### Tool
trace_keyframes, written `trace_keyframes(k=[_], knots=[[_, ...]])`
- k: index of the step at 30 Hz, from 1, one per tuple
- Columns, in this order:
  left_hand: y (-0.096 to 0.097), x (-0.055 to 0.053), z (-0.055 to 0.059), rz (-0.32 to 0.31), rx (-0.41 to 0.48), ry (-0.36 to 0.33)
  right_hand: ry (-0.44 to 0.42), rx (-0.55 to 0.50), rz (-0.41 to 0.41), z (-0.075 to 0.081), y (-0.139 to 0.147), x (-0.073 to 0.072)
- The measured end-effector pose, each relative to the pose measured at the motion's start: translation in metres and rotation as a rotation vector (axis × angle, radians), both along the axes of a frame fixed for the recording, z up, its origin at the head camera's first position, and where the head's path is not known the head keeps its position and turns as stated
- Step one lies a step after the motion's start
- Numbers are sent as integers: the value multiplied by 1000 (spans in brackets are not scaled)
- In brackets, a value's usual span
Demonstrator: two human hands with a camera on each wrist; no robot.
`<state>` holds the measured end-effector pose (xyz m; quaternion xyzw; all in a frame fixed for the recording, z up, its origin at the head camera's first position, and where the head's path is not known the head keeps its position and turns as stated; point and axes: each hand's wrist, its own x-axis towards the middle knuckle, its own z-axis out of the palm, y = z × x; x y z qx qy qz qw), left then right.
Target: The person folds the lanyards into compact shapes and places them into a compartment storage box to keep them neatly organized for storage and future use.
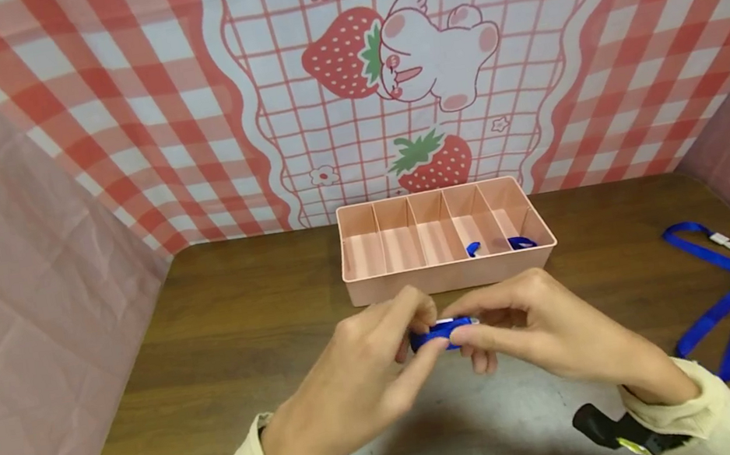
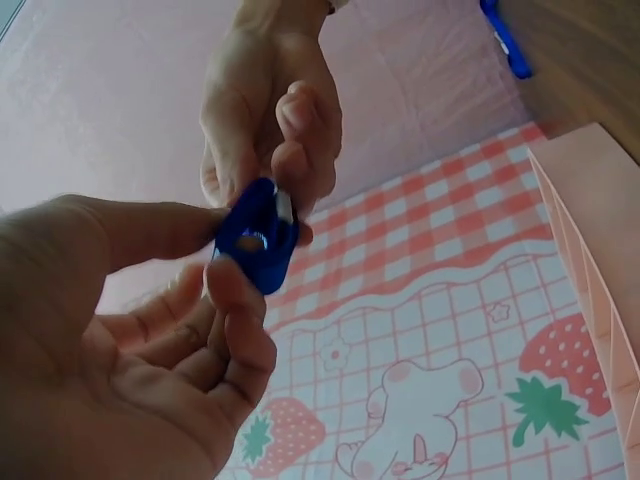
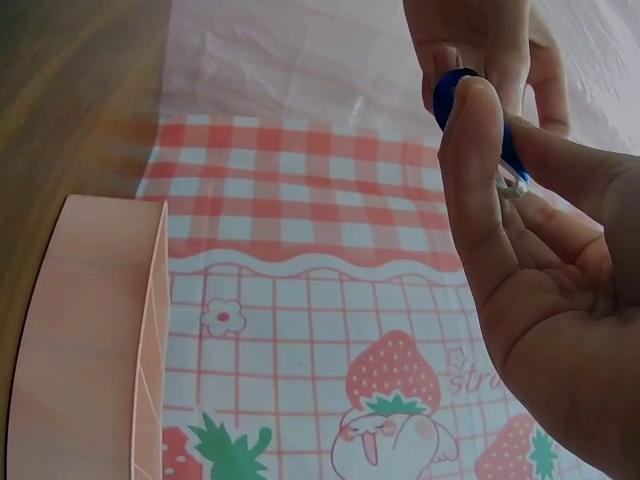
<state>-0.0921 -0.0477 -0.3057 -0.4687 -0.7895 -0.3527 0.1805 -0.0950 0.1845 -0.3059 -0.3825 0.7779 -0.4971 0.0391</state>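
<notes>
A blue lanyard (image 1: 443, 334), wound into a small coil with a white clip piece, is held up in front of the pink box between both hands. My left hand (image 1: 358, 370) pinches one end of the coil with thumb and fingers. At its other end, my right hand (image 1: 541, 315) grips it between thumb and fingers. In the left wrist view the coiled lanyard (image 2: 270, 268) shows as a flattened loop with an opening at its middle. The right wrist view has the lanyard (image 3: 513, 155) partly hidden behind the thumb and fingers, with a metal end showing.
Behind the hands stands a pink box (image 1: 409, 284) divided into compartments, with blue pieces (image 1: 521, 242) in the two rightmost ones. Another blue lanyard (image 1: 713, 258) with a white clip lies unrolled on the wooden table (image 1: 212, 344) at right. A strawberry-print cloth (image 1: 277, 115) hangs at the back.
</notes>
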Motion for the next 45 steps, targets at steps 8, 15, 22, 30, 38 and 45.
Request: trace_keyframes(k=[8,15,22,30,38,45], knots=[[-3,0,4,-74,6,65,50,17,27,5,7,-1],[-5,-2,1,-25,-49,180,113,29,85,10,14,1],[-10,-1,4,-99,-115,228,200,75,195,16,19,4],[-16,-16,-5,-20,-130,187,291,123,28,15,23,1],[-42,-62,-61,251,-261,160,360,114,-190,2,23,-21],[-41,-82,-105,272,-394,139,477,189,-388,-17,14,-50]])
